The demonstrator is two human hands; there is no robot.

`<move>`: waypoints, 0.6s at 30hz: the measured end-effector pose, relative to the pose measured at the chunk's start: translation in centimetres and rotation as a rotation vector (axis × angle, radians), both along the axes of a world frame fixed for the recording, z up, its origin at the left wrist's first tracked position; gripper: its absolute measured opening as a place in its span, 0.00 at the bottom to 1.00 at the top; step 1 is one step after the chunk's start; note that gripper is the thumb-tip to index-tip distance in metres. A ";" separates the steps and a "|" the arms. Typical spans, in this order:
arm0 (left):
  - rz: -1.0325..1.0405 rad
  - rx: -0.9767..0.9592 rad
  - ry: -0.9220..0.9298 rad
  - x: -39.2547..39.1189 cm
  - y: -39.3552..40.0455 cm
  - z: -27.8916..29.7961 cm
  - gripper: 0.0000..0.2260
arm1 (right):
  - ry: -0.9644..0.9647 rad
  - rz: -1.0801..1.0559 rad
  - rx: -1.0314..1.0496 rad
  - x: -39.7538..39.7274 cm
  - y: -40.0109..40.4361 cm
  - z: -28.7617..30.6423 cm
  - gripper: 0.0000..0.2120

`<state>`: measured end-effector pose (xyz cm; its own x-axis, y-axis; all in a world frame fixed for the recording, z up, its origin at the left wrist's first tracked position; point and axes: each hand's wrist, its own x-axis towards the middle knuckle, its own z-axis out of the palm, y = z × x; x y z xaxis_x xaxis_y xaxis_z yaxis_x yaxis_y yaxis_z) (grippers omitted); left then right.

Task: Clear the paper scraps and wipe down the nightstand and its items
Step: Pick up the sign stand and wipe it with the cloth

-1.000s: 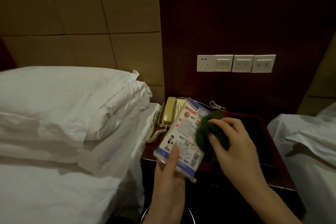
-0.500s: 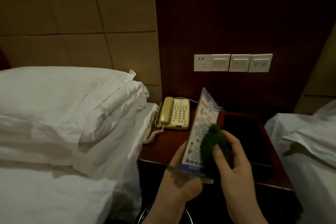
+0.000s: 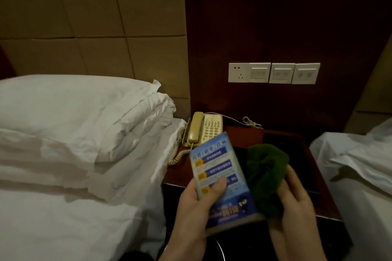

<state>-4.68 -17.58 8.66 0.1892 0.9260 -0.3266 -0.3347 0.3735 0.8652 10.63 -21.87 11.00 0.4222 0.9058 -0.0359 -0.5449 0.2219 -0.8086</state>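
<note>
My left hand (image 3: pixel 197 203) grips a blue printed sign card (image 3: pixel 220 174) over the front of the dark red nightstand (image 3: pixel 326 203), thumb across its face. The card's blue side faces me. My right hand (image 3: pixel 294 201) holds a bunched dark green cloth (image 3: pixel 265 171) just right of the card, against its edge. A beige corded telephone (image 3: pixel 204 129) sits at the nightstand's back left, its coiled cord hanging down the left side.
A white pillow and bedding (image 3: pixel 80 125) fill the left. Another white bed (image 3: pixel 356 165) is at the right. A socket and switch panel (image 3: pixel 273 73) is on the dark wood wall. A bundled thin cable (image 3: pixel 251 122) lies behind the phone. A round metal rim (image 3: pixel 220 250) shows below.
The card has been turned over, from its red-and-white side through edge-on to its blue side. The cloth has come off the card's face to its right edge.
</note>
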 end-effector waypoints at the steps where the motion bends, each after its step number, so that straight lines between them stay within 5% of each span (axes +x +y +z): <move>1: 0.030 0.053 -0.117 0.3 -0.8 -0.3 0.21 | -0.054 -0.076 0.026 0.1 -0.4 0.5 0.08; 5: 0.102 0.242 0.013 -0.3 -1.3 0.5 0.17 | -0.570 -0.274 0.247 1.1 -1.9 0.1 0.14; 9: 0.146 0.350 0.045 0.0 -1.9 0.6 0.12 | -1.348 -0.203 0.371 0.9 -0.3 -2.3 0.15; 12: 0.181 0.369 0.109 0.6 -2.4 1.0 0.12 | -1.739 -0.145 0.422 0.4 1.6 -3.6 0.19; 14: 0.160 0.322 0.099 0.7 -2.3 1.2 0.11 | -1.836 -0.183 0.357 0.7 2.9 -2.6 0.22; 18: 0.190 0.269 0.082 1.2 -1.6 1.2 0.11 | -1.732 -0.223 0.162 1.4 5.0 -0.4 0.22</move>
